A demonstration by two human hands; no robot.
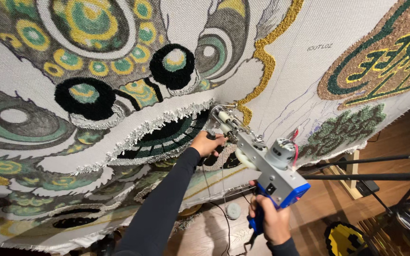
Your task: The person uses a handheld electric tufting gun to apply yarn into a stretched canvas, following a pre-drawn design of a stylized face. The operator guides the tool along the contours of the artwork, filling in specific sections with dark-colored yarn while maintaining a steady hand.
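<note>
- Both hands are clamped on one tufting gun (257, 151), well apart along its length.
- Left hand (207, 143), in a black sleeve, is closed round the gun's black front handle, just beside the cloth.
- Right hand (271, 219) is wrapped round the blue rear grip below the gun's grey body.
- Tufting gun points up and left; its needle tip (213, 112) meets the stretched backing cloth (290, 61) at the edge of a white fringed band (157, 124).
- Small silver motor (281, 150) with a red wire sits on top of the gun, behind the needle arm.
- Left of the gun's tip, two black tufted rings with green and yellow centres (84, 97) stand out of the printed pattern.
- Above the tip, a gold tufted line (266, 57) curves up the cloth.
- Right of the gun, a green tufted patch (345, 127) lies near the cloth's lower edge.
- Below the gun, wooden floor (328, 208) shows, with a black cord hanging down to it.
- No container can be made out.
</note>
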